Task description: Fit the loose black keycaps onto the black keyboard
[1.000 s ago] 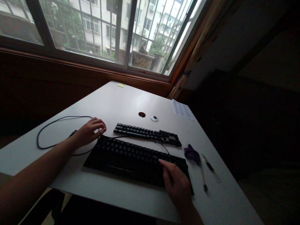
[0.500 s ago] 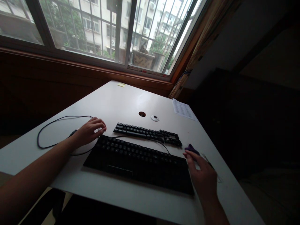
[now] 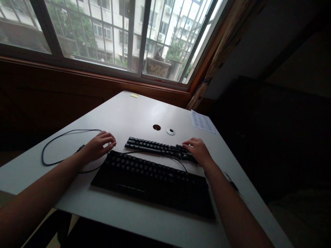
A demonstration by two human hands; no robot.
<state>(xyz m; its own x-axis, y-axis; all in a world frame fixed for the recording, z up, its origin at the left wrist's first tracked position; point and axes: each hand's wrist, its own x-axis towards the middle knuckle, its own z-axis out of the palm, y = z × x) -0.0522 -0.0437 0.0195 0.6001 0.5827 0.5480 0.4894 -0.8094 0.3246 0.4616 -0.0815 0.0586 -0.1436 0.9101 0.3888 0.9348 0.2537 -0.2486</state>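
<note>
A black keyboard with a wide front lies tilted across the white desk, keys along its far side. Behind it stretches a long bank of black keycaps, its right end uneven. My left hand hovers by the keyboard's far left corner, fingers loosely curved and thumb a little apart, with nothing visible in it. Over the right end of the keycaps reaches my right hand, thumb and forefinger drawn together. Whatever sits between those fingertips is too small to make out.
A black cable loops on the left and passes between keyboard and keycaps. The desk has a round hole beside a white ring cover. Paper lies at the far right; a small dark object sits near the right edge.
My right hand has moved away from the keyboard's right end, forward and left to the keycaps. Its forearm now covers where a purple thing lay. My left hand stays nearly still.
</note>
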